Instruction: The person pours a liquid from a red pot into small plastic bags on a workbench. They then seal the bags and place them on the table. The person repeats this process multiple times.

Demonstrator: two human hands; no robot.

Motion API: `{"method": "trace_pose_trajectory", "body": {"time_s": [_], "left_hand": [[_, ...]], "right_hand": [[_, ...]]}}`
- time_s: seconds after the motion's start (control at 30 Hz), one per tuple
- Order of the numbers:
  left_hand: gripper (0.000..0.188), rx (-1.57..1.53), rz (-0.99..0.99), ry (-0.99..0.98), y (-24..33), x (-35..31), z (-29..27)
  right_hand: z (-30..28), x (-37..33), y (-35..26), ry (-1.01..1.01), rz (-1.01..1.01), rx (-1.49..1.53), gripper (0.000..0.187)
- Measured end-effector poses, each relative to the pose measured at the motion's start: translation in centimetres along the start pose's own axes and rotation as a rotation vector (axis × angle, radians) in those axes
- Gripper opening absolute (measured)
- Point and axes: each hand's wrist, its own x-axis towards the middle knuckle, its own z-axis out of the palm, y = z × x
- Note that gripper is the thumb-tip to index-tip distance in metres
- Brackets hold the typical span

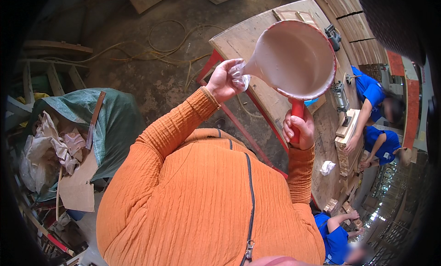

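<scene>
My right hand point(299, 127) is wrapped round the red handle of a large round funnel-shaped vessel point(298, 59). Its inside is pinkish beige, and its rim is red and smeared. I cannot tell how much of that colour is liquid and how much is coating. Toward the left the vessel narrows to a tip. There my left hand point(223, 80) pinches a crumpled piece of clear plastic film point(240, 76), which touches the narrow end and partly hides it. Both hands are raised in front of my orange ribbed jacket, above the near edge of a wooden table.
The wooden table point(239, 34) has a red metal frame. On it lie a crumpled white wad point(327, 167), clamping tools point(341, 98) and wood blocks point(347, 148). Several people in blue shirts work along its right side. A green tarp point(117, 114) and yellow hose point(170, 50) are at left.
</scene>
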Motion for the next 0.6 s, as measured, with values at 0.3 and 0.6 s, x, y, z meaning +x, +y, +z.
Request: {"method": "trace_pose_trajectory", "body": {"time_s": [0.3,0.6], "left_hand": [[0.025,-0.010,0.017,0.045,-0.2,0.1,0.7],[0.023,-0.016,-0.008,-0.019,-0.2,0.1,1.3]], "right_hand": [[-0.1,0.1,-0.1,-0.002,0.003,0.007,0.050],[-0.3,0.3,0.9,-0.007,0.037,0.122,0.051]]}}
